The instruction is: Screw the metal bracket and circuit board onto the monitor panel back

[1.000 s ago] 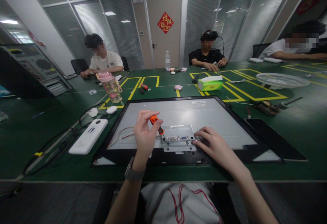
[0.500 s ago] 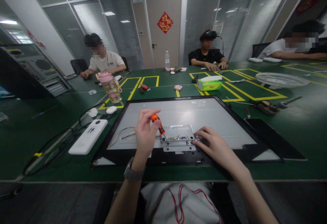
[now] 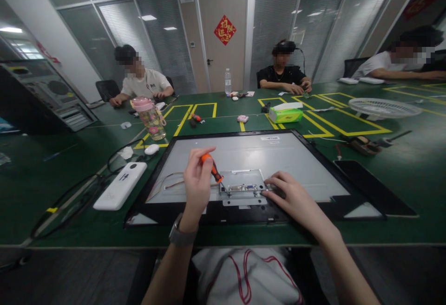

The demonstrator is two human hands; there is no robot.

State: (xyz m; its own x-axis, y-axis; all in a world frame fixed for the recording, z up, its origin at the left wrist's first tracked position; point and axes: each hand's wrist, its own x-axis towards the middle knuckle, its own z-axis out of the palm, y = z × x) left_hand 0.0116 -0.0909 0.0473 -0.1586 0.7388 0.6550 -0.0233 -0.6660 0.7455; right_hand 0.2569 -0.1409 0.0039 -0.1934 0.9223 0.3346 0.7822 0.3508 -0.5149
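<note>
My left hand [image 3: 198,175] is closed around an orange and black screwdriver [image 3: 216,173], its handle leaning to the left. The shaft slants down to the lower left of a metal bracket with video ports [image 3: 243,179], its tip by a port screw. At the bracket's right edge, my right hand [image 3: 291,196] grips with thumb and fingertips. The bracket sits on the grey back of a flat display panel [image 3: 278,158] with a black frame, lying on the green table. Thin wires [image 3: 170,184] run left from the bracket.
A white power bank [image 3: 120,186] and black cables lie left of the panel, near a pink-lidded bottle [image 3: 150,118]. To the right are a black phone-like slab [image 3: 376,188] and a tool [image 3: 365,145]. A tissue pack [image 3: 285,113] lies behind. Several people sit across the table.
The screwdriver's handle has tipped slightly further left with my left hand, while its tip stays by the bracket. My right hand has barely moved. People opposite have shifted their hands.
</note>
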